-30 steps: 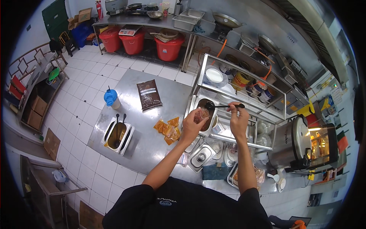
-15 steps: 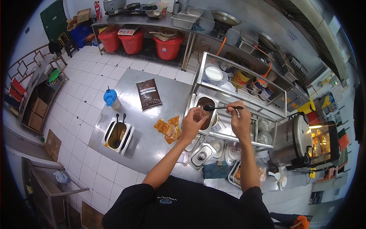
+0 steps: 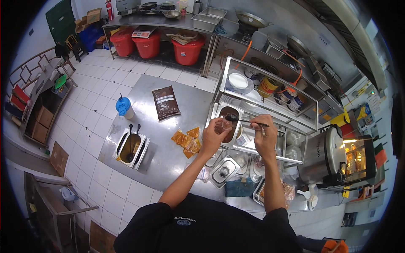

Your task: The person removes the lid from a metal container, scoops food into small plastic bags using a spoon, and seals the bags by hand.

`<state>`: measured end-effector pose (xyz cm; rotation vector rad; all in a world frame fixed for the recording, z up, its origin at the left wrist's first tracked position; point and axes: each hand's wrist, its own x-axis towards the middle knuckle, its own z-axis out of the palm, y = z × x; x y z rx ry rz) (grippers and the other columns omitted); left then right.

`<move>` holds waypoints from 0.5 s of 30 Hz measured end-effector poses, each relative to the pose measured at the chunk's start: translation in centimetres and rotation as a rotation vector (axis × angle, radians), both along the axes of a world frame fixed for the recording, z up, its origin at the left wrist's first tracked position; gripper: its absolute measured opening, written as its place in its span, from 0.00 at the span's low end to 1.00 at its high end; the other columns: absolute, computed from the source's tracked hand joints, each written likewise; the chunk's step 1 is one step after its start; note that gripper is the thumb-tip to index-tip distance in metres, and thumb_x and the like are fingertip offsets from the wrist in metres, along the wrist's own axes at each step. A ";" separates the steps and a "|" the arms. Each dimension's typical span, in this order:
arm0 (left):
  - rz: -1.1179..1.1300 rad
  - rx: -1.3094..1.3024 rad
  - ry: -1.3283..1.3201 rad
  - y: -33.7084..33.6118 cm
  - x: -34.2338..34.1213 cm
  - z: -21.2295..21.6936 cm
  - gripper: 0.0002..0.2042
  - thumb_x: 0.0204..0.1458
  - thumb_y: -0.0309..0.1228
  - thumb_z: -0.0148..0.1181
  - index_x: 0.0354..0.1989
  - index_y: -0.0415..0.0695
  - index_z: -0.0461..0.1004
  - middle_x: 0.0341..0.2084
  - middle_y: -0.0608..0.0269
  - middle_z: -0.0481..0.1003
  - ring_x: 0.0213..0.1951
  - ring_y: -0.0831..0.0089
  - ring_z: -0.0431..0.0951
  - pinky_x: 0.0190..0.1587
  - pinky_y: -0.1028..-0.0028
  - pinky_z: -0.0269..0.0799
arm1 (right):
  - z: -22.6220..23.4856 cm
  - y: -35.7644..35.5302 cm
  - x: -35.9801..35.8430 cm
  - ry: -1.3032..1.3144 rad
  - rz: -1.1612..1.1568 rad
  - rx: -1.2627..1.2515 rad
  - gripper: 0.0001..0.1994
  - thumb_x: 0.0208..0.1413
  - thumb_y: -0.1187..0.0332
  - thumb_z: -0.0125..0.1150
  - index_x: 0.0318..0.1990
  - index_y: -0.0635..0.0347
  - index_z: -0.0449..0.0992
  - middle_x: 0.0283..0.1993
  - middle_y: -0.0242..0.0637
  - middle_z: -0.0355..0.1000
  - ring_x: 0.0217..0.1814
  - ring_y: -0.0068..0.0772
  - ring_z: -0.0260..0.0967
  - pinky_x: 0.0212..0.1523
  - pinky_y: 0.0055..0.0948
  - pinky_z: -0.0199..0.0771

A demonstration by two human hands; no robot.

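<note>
My left hand (image 3: 216,134) pinches a small clear plastic bag or cup (image 3: 228,125) above the steel pan; its exact kind is hard to make out. My right hand (image 3: 264,134) grips the handle of a black spoon (image 3: 249,122). The spoon's dark bowl is at the mouth of the clear plastic, just beside my left fingers. Below both hands, the rectangular steel pan (image 3: 238,110) holds reddish-brown sauce. Left of my left hand, several small packets of orange sauce (image 3: 188,141) lie on the steel table (image 3: 168,168).
A brown-filled bag (image 3: 166,103), a blue-lidded bottle (image 3: 123,107) and steel pans with black-handled utensils (image 3: 131,148) stand leftward on the table. A metal rack (image 3: 270,111) rises beyond my hands. Lidded pans (image 3: 224,171) lie close by; a large cooker (image 3: 318,154) stands right.
The end of the spoon's handle has dipped a little in my right hand. My left hand and the clear plastic stay nearly where they were; the whole view has shifted slightly.
</note>
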<state>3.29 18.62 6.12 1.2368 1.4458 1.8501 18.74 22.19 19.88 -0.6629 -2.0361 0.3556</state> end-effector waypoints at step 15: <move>0.053 0.011 0.022 0.4 0.1 -0.4 0.23 0.45 0.29 0.74 0.48 0.37 0.71 0.35 0.54 0.81 0.35 0.69 0.82 0.37 0.71 0.77 | -0.2 -1.2 -0.3 -0.130 0.025 0.064 0.07 0.47 0.80 0.65 0.35 0.60 0.77 0.32 0.36 0.74 0.40 0.43 0.68 0.45 0.38 0.65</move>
